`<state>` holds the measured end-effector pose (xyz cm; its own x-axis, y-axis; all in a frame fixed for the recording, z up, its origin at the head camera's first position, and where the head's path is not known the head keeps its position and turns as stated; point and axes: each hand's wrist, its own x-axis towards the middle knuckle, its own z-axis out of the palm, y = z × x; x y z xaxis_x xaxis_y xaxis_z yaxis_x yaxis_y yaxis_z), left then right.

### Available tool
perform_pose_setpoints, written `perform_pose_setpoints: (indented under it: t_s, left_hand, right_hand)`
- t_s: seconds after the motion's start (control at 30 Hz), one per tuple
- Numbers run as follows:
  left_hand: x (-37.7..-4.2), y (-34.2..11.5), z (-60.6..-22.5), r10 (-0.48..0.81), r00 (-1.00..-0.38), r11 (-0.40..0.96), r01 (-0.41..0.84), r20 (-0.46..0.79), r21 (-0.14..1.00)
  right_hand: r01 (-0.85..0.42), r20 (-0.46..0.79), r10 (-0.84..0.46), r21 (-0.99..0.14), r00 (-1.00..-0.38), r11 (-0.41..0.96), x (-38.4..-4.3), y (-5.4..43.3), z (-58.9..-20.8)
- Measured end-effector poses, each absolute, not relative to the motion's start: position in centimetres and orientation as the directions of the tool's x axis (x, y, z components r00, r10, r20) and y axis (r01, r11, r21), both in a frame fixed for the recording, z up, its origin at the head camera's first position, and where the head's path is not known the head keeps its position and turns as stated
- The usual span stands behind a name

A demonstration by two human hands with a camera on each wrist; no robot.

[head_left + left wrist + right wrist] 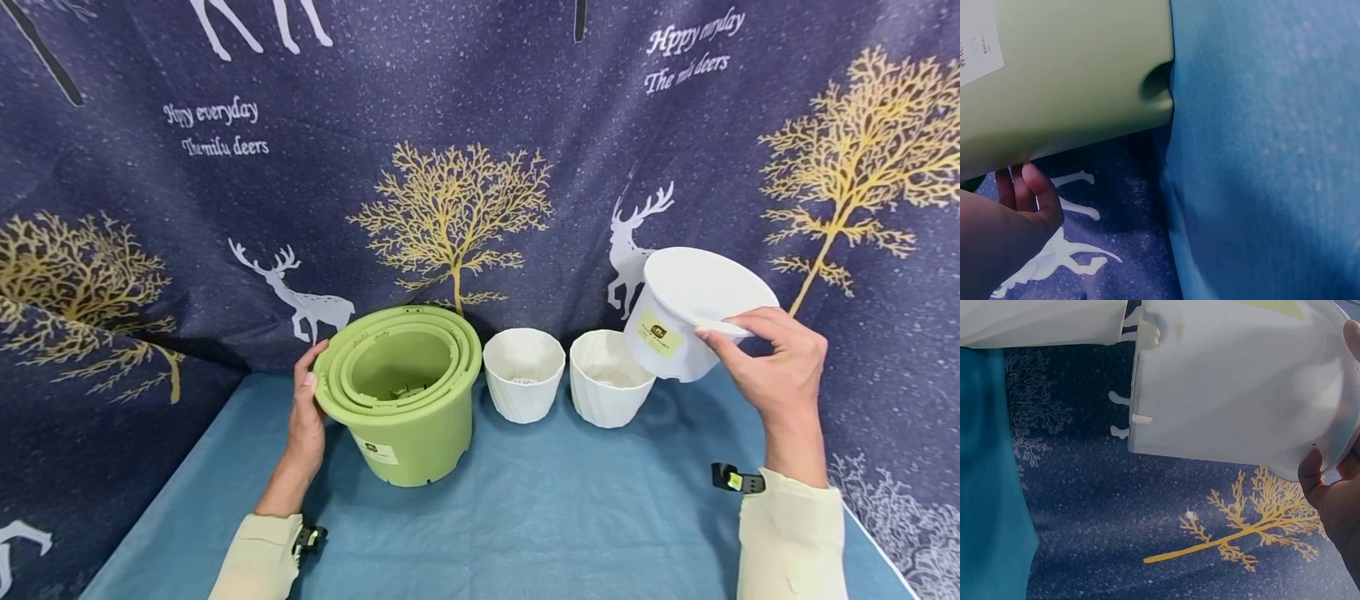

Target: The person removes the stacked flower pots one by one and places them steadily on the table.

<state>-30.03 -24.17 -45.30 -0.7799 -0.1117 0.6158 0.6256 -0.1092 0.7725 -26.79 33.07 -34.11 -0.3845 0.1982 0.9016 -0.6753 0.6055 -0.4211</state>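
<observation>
A nested stack of green flowerpots (420,437) stands on the left of the table, a pale label on its side. My left hand (306,417) holds the outer pot's rim from the left; in the left wrist view, bent fingers (1040,187) show beside the pot wall (1072,87). On the right, my right hand (783,362) pinches the rim of a white flowerpot (675,333) with a yellow label, raised and tilted. The right wrist view shows the thumb or a finger (1311,472) against this pot's side (1229,387).
Two small white faceted pots, one in the middle (522,392) and one to its right (609,400), stand near the back of the blue cloth-covered table (525,517). The raised pot overlaps the right one in view. A dark blue printed curtain (480,100) hangs behind.
</observation>
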Motion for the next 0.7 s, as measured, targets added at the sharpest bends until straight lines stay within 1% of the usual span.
perform_pose_setpoints:
  t_s: [0.7]
  left_hand:
    - [-30.1,-24.0,-45.3,-0.137,-0.79,-0.119,0.612,0.597,0.782]
  right_hand:
    - [-0.657,0.892,0.255,-0.448,-0.373,0.606,-26.0,34.3,-34.0]
